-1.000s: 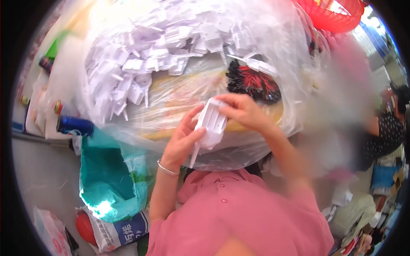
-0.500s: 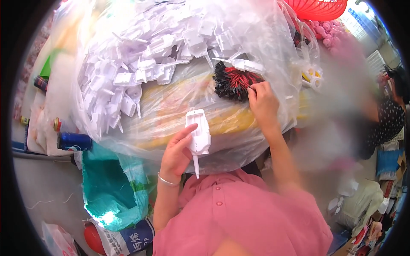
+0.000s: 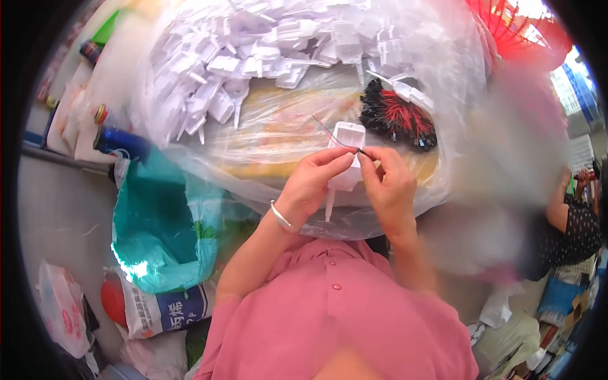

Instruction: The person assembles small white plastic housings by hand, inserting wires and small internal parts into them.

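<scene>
A thin red-and-black wire (image 3: 330, 134) is pinched at its black end by the fingertips of my right hand (image 3: 391, 187). My left hand (image 3: 313, 180) closes thumb against finger on the same wire, just beside the right fingertips. Below both hands is a hollow white plastic housing (image 3: 348, 134) with a narrow stem pointing toward me; the fingers cover its middle. To the right, a bundle of red and black wires (image 3: 399, 115) lies on the clear plastic sheet, a white housing (image 3: 411, 94) resting against it.
A large heap of white plastic housings (image 3: 253, 50) covers the far side of the sheet-covered table. At left are a blue can (image 3: 120, 142) and an open teal bag (image 3: 152, 215). A red basket (image 3: 525, 28) stands far right; another person (image 3: 570, 221) sits at right.
My right hand has left the wire bundle and come to the middle with a wire. My left hand has shifted from the housing's side onto that wire. The view has moved too.
</scene>
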